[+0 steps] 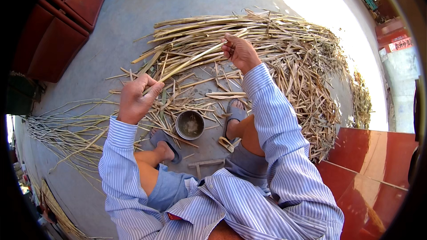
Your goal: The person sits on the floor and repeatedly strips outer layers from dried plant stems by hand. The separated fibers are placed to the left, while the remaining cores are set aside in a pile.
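A pale yellow reed stalk (192, 61) stretches slantwise between my two hands, above the litter on the floor. My left hand (138, 96) is closed round its lower end, thumb pressed along it. Farther off and to the right, my right hand (239, 52) pinches the other end between thumb and fingers. Beyond the hands lies a large heap of dry reed stalks (187, 30), all laid roughly the same way. Loose husks and leaves (293, 91) are piled below and to the right of it.
Between my sandalled feet stands a round metal bowl (190, 125) with murky contents. A small wooden piece (207, 163) is just in front of me. Thin peeled stems (71, 126) fan out on the left. Red cabinets (58, 40) stand far left; red panels (364, 164) are at the right.
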Demonstrator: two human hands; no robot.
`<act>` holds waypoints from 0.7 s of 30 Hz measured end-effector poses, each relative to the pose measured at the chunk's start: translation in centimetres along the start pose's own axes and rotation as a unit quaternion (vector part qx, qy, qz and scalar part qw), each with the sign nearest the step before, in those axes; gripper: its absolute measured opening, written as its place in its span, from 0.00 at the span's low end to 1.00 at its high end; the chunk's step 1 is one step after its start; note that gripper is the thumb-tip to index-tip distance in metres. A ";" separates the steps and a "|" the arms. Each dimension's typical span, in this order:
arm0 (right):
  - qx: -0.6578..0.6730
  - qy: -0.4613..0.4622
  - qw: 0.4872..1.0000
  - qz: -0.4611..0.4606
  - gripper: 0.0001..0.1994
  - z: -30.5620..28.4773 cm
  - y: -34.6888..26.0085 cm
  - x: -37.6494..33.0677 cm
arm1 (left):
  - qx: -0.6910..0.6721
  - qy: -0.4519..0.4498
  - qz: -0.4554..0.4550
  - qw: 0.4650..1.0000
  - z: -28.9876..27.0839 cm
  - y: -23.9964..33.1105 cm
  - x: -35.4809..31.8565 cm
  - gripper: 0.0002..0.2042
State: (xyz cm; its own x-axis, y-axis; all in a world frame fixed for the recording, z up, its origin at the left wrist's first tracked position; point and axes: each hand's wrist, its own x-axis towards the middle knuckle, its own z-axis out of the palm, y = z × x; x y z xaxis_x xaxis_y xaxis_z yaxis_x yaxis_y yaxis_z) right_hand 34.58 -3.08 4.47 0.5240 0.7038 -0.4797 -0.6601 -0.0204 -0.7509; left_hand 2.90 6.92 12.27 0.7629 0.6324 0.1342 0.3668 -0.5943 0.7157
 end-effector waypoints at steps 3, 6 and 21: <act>-0.020 0.006 1.000 0.012 0.05 -1.2 0.6 1.3 | 0.043 -0.020 0.021 0.999 1.3 0.7 -0.9 0.11; 0.008 -0.047 0.996 0.079 0.05 -1.2 1.1 1.4 | 0.108 -0.002 0.077 0.991 2.3 1.4 -1.3 0.07; 0.030 -0.094 0.993 0.071 0.10 -7.6 0.3 4.5 | 0.181 -0.014 0.080 0.980 -0.2 -3.4 -0.8 0.12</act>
State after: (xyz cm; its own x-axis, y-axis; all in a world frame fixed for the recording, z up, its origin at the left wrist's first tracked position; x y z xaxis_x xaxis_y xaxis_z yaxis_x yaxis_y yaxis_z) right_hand 40.86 -5.28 -1.33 0.3166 0.8174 -0.4813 -0.7543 -0.0908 -0.6503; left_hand 0.94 8.53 9.85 0.8385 0.5057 0.2029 0.4024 -0.8257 0.3953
